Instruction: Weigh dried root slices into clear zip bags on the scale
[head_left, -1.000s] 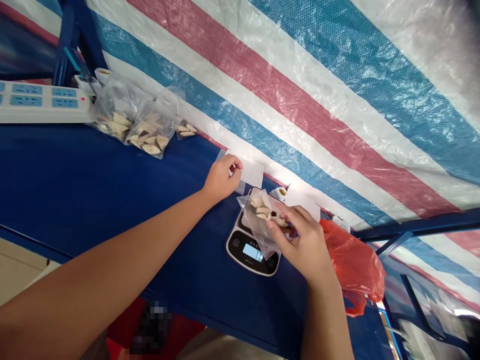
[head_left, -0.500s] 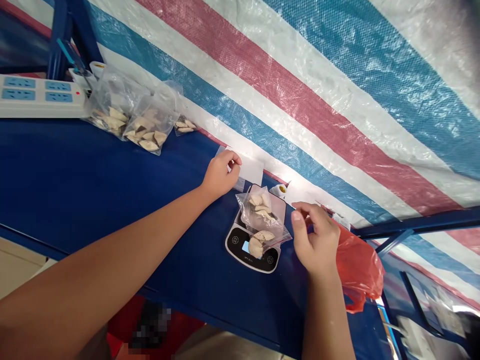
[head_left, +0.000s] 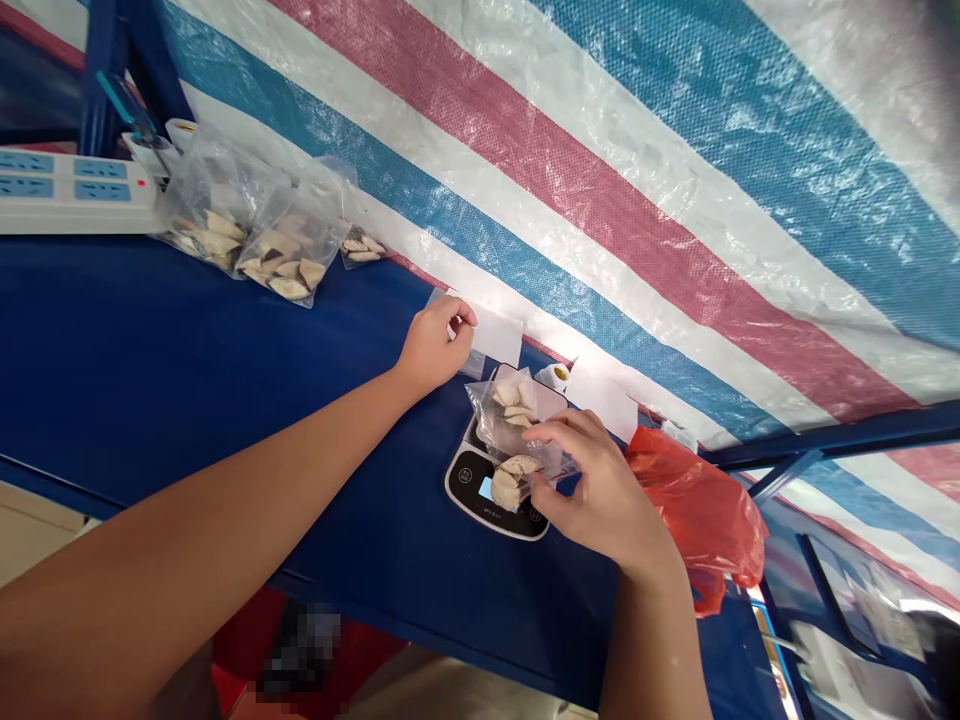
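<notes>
On the blue table (head_left: 187,380), centre frame: right hand (head_left: 600,495) sits over the scale (head_left: 487,490), fingers curled, fingertips (head_left: 534,432) touching the clear bag (head_left: 517,430) lying on the scale. Can't tell if it's a real pinch or just contact. Bag holds pale wedge-shaped pieces and runs from the hand's 11 o'clock down to its 9 o'clock; one loose-looking piece (head_left: 510,480) lies over the scale display, touching the thumb side.

Left hand (head_left: 435,345) is at 11 o'clock from the bag, near but apart, fingers closed in a pinch on the edge of a flat white sheet (head_left: 495,335) lying against the striped tarp (head_left: 600,150).

Outward: small tape roll (head_left: 556,375) at 1 o'clock of the scale, just beside it. Red plastic bag (head_left: 697,510) at 3 o'clock of the right hand, touching the wrist area. Filled bags (head_left: 255,235) well apart at 10 o'clock, with a white power strip (head_left: 67,190) further left.
</notes>
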